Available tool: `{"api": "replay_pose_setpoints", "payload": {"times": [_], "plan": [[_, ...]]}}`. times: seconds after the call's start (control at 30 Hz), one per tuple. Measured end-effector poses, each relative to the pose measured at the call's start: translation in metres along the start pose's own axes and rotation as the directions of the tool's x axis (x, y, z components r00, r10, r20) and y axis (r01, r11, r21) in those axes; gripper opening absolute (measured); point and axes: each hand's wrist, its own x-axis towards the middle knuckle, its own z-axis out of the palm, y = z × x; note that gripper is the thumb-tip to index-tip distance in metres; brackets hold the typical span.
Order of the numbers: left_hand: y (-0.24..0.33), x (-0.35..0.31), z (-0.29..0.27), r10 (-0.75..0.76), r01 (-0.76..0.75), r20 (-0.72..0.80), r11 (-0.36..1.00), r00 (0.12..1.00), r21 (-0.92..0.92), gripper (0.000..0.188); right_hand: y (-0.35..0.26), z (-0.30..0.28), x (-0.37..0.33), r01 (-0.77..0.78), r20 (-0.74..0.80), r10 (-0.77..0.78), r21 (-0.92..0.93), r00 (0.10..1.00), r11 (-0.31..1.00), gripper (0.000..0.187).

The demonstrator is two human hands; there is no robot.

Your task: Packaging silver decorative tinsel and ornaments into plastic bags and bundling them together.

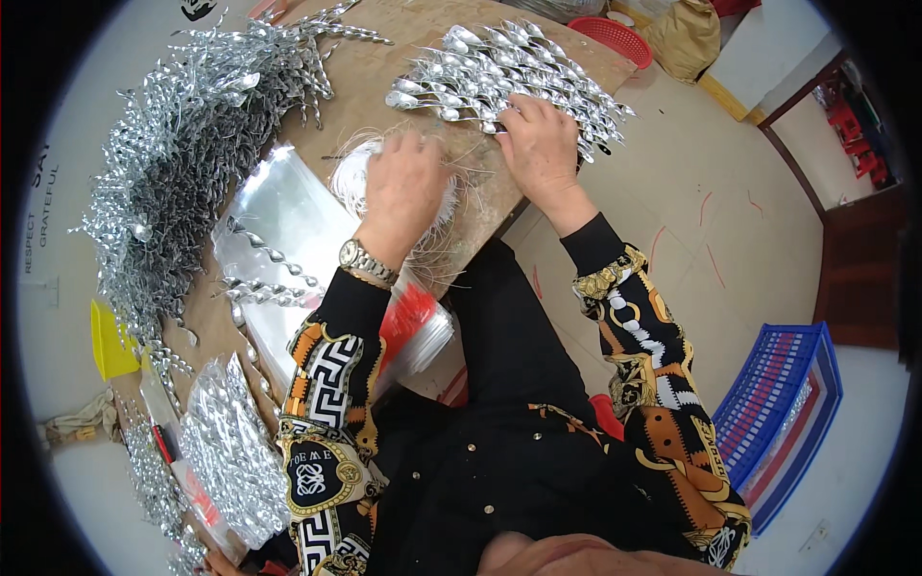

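Several twisted silver pieces [471, 72] lie fanned out in rows at the far edge of the table. My right hand [541, 149] rests at their near edge, fingers curled in against them; what lies between its fingertips is hidden. Over a bundle of thin white wire ties [353, 178] hovers my left hand [408, 182], a watch on its wrist, its fingers smeared by motion. Loose ends of the ties spread between both hands. Left of the bundle lies a stack of clear plastic bags [279, 197] with red print, some twisted silver pieces on top.
A large heap of silver twisted pieces [182, 144] covers the table's left side. Filled clear bags [235, 446] lie at lower left, near a yellow container [113, 341]. A red basket [612, 38] is beyond the table; a blue crate [773, 403] stands at right on the tiled floor.
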Motion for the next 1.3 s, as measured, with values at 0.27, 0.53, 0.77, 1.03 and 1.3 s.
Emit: {"api": "replay_pose_setpoints", "payload": {"times": [0.27, 0.53, 0.77, 1.03, 1.3], "plan": [[0.015, -0.004, 0.006, 0.195, -0.179, 0.126, 0.976, 0.973, -0.127, 0.023, -0.001, 0.002, 0.0, 0.009, 0.025, -0.009, -0.015, 1.0, 1.0, 0.028], [0.018, -0.002, -0.02, 0.092, -0.087, 0.067, 0.994, 0.994, -0.073, 0.012, 0.007, -0.018, -0.003, 0.021, -0.017, -0.019, 0.079, 1.0, 0.997, 0.033], [0.04, 0.014, -0.003, 0.045, -0.071, -0.114, 0.97, 0.993, -0.233, 0.004, 0.023, -0.071, -0.026, -0.068, -0.086, 0.085, 0.188, 0.993, 0.98, 0.023], [0.06, 0.024, 0.019, 0.068, -0.142, -0.192, 0.903, 0.979, -0.405, 0.033, 0.03, -0.081, -0.062, -0.201, 0.003, 0.205, 0.217, 0.979, 0.955, 0.019], [0.064, 0.02, 0.04, 0.075, -0.156, -0.25, 0.933, 0.965, -0.323, 0.035, 0.026, -0.074, -0.07, -0.249, 0.065, 0.24, 0.254, 0.968, 0.935, 0.016]]}}
